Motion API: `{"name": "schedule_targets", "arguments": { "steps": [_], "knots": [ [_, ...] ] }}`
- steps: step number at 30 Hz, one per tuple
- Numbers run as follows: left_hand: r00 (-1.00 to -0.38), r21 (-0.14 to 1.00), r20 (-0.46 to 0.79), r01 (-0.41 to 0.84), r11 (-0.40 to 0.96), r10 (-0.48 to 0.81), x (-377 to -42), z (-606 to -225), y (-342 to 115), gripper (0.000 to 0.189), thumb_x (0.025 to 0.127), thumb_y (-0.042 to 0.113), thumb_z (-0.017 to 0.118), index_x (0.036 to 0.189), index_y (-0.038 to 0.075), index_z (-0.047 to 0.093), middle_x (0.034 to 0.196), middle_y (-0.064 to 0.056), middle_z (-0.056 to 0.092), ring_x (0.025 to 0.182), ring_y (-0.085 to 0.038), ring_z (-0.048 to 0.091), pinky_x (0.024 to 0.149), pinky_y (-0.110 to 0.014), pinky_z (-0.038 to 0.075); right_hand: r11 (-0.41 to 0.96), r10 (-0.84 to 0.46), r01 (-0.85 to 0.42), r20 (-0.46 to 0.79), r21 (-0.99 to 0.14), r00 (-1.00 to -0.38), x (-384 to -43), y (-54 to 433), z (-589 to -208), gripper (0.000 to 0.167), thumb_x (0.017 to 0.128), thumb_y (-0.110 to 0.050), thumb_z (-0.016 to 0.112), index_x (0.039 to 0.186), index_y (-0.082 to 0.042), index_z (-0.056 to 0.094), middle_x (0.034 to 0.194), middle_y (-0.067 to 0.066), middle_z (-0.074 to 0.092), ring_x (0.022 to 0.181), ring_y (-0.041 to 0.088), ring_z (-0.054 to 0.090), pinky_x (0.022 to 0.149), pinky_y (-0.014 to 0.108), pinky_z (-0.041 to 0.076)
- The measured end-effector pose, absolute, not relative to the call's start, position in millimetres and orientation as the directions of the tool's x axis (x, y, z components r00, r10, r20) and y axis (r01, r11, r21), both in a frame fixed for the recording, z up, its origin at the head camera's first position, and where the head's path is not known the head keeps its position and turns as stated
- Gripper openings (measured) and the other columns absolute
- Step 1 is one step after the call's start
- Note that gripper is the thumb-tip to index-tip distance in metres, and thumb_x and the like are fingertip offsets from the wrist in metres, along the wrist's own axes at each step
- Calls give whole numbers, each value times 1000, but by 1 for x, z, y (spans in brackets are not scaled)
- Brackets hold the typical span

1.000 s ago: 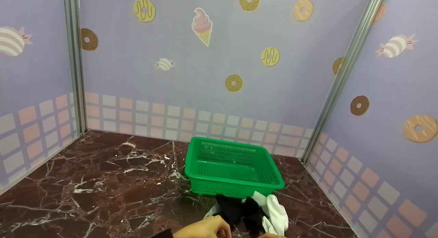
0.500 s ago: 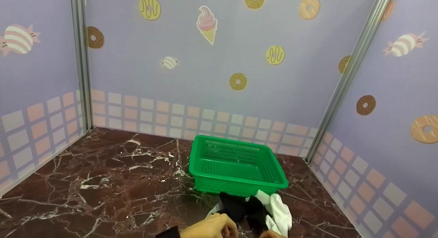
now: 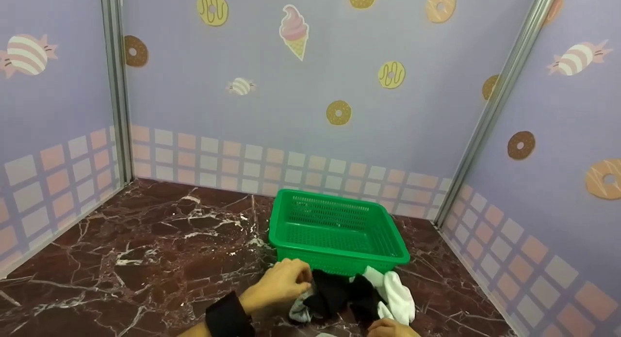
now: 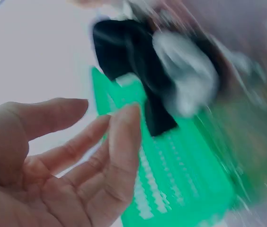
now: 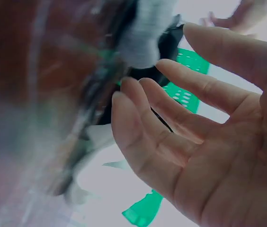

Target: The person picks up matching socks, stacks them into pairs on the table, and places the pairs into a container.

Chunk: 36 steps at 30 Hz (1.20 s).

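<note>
A small pile of socks lies in front of the green basket: black socks (image 3: 330, 293), a white sock (image 3: 399, 298) on the right, and a grey sock (image 3: 301, 310) on the left. My left hand (image 3: 281, 283) hovers by the pile's left side, its fingers loosely bent. Nothing sits between its thumb and fingers in the left wrist view. At the bottom edge of the head view, my right hand (image 3: 392, 328) is close to the white sock and partly cut off. The right wrist view shows that hand (image 5: 209, 132) with relaxed fingers, holding nothing.
The green basket (image 3: 339, 253), with perforated walls, stands behind the pile and has nothing visible inside. A dark red marbled tabletop (image 3: 184, 279) extends to the left. Patterned purple panels (image 3: 271, 109) enclose the back and sides. A pale scrap (image 3: 326, 335) shows at the bottom edge.
My left hand has risen away from the front of the pile, up and to the left, uncovering more of the grey sock. My right hand has come slightly further into view. The socks look almost unmoved.
</note>
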<state>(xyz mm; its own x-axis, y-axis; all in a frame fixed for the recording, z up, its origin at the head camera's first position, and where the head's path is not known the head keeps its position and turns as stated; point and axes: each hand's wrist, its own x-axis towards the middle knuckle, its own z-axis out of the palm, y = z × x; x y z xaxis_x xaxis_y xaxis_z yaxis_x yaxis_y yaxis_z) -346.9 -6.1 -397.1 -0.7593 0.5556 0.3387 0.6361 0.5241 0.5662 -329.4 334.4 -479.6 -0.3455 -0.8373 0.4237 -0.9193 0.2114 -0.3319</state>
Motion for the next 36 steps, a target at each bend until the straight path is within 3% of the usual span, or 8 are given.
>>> {"name": "schedule_targets", "arguments": {
  "steps": [4,11,16,18,22,27,32,36],
  "knots": [
    [-767,544,307,627,558,563,-364,-410,-15,13,80,12,72,89,5,66,79,1,56,71,-17,52,63,-33,43,257,-823,-923,435,-286,-364,-305,314,-444,13,89,3,61,101,3,65,101,17,60,89,21,62,71,24,50],
    [-750,600,263,620,506,607,-378,-431,-9,24,76,8,74,93,-3,61,77,-3,58,66,-16,55,64,-35,46,230,-827,-949,471,-216,-308,-301,305,-444,13,85,5,62,98,1,66,96,16,62,85,19,63,72,17,48],
    [-752,625,232,601,498,616,-376,-431,-3,14,71,-3,65,70,4,53,68,2,45,59,-12,39,55,-27,33,176,-853,-970,467,-165,-234,-302,298,-443,17,82,8,62,98,5,65,95,18,61,84,23,62,73,18,48],
    [-781,665,186,547,509,596,-371,-422,-3,20,69,-7,60,61,9,50,61,4,44,54,-9,39,51,-23,30,182,-848,-966,468,-183,-248,-301,294,-441,17,84,6,61,100,4,66,96,18,62,86,22,63,74,18,49],
    [-809,730,160,482,485,565,-366,-401,-8,22,69,-8,55,57,10,55,54,6,48,45,-6,43,43,-20,34,239,-839,-939,434,-249,-329,-297,286,-432,14,91,-2,60,103,-1,67,100,14,63,91,19,63,74,20,50],
    [-802,833,230,454,314,551,-359,-370,-19,6,78,-2,62,76,-1,68,68,-2,62,54,-10,49,47,-21,41,267,-805,-886,417,-379,-421,-291,279,-413,18,93,-6,63,109,1,62,103,15,61,79,13,65,64,20,52],
    [-793,891,377,452,47,478,-346,-350,-16,9,87,3,65,88,-6,65,80,-8,66,66,-12,57,60,-23,47,348,-675,-771,428,-533,-601,-277,267,-393,18,94,-4,60,112,1,62,95,8,66,74,7,64,57,27,53],
    [-800,864,494,495,-89,342,-331,-350,0,8,87,5,70,87,-2,65,88,-9,66,76,-17,60,72,-28,48,414,-489,-598,386,-687,-782,-268,254,-376,40,95,-13,62,127,9,52,103,15,67,82,12,66,67,30,54]
  ]
}}
